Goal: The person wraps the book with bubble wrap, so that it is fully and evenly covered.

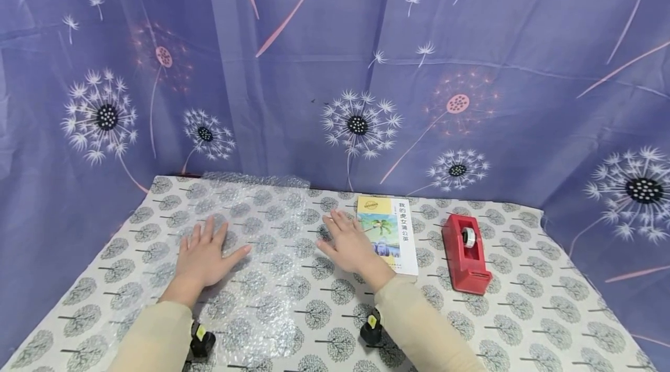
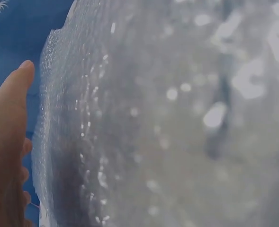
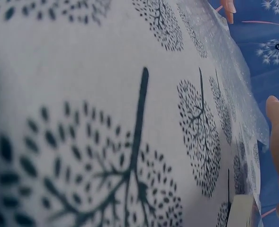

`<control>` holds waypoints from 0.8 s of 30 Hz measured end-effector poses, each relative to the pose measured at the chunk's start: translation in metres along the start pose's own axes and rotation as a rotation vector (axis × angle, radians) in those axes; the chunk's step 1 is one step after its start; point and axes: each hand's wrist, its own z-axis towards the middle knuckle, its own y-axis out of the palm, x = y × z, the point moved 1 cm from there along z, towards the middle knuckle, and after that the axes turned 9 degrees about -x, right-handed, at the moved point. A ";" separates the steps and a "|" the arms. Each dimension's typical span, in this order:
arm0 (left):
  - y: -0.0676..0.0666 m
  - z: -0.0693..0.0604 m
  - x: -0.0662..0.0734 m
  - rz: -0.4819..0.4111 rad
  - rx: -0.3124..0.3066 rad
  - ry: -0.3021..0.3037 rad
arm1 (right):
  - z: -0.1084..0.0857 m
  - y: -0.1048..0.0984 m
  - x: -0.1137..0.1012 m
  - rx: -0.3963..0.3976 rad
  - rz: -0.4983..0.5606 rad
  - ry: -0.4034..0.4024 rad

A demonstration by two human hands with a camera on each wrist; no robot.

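A clear sheet of bubble wrap (image 1: pixel 272 279) lies flat over the left part of the table, and it fills most of the left wrist view. My left hand (image 1: pixel 205 257) is over the sheet with fingers spread and holds nothing; whether it touches the sheet I cannot tell. To the right, my right hand (image 1: pixel 349 246) has its fingers straight and holds nothing. It is beside a book (image 1: pixel 405 232) with a yellow, green and white cover, and overlaps the book's left edge in the head view. Farther right stands a red tape dispenser (image 1: pixel 466 261) with a roll of tape (image 1: pixel 469 237) in it.
The table is covered by a white cloth (image 1: pixel 523 325) with a tree print. Behind it and at both sides hangs a purple-blue curtain (image 1: pixel 293 99) with dandelions. Each wrist carries a small black device, such as the left one (image 1: pixel 201 342).
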 end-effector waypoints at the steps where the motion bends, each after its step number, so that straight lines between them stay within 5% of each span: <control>1: 0.000 -0.001 0.000 -0.004 -0.007 -0.007 | 0.000 0.001 -0.001 -0.005 -0.005 -0.001; 11: 0.009 -0.008 -0.001 -0.064 -0.150 -0.072 | 0.000 0.012 -0.006 -0.068 0.078 0.001; 24: 0.009 0.000 -0.001 -0.060 -0.143 -0.062 | 0.003 0.013 -0.009 -0.151 0.003 0.058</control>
